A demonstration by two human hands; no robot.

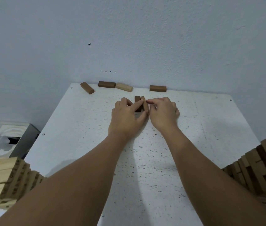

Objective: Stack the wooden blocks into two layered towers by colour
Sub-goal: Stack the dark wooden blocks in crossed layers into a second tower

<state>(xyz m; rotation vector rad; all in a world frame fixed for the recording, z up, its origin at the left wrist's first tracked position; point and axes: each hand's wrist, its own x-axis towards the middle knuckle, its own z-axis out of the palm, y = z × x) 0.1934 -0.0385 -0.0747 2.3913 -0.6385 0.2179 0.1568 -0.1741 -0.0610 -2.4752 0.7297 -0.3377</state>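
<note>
Two dark brown blocks point(139, 101) lie side by side in the middle of the white table point(194, 128), pressed between both hands. My left hand point(127, 116) grips them from the left, thumb and fingers over them. My right hand point(163, 111) pinches the right block at its far end. Along the far edge lie three loose brown blocks point(87, 88), point(106, 84), point(157, 88) and one pale block point(124, 87). A pale-wood tower point(3, 180) stands at the near left. A dark-wood tower point(262, 165) stands at the near right.
A blue-grey wall point(129, 38) rises right behind the table's far edge. Left of the table, lower down, sits a white and grey box point(6, 141) with a small white ghost-like figure on it. Both forearms cross the table's near half.
</note>
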